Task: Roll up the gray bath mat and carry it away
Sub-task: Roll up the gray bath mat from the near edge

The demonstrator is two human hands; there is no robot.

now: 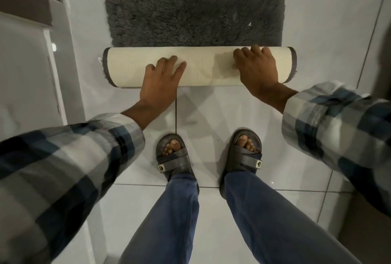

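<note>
Two hands on the roll, palms down. Gray bath mat [194,16] lies on the white tiled floor [232,115] ahead of the sandals [173,156], about half rolled: cream backing faces out on the roll [207,67], shaggy pile still flat beyond it.

Roll's long axis runs left-right, square to the person. Unrolled part lies straight ahead of the fingertips, so the next push likely goes forward, away from the feet.

Left hand [160,81] sits left of the roll's centre, fingers spread flat on the backing, gripping nothing. Right hand [257,67] is near the right end, reaching further over the top, fingers curved loosely onto the crest; pressing, not clamped. Neither hand is clearly nearer the flat part, though the right reaches slightly further. Left end looks less covered, so I'd guess it could lag and cone the roll.

Writing: none readable. Each sandal strap carries a small light tag with a dark emblem; too small to name a brand. Plaid sleeves [63,158], no labels.
</note>
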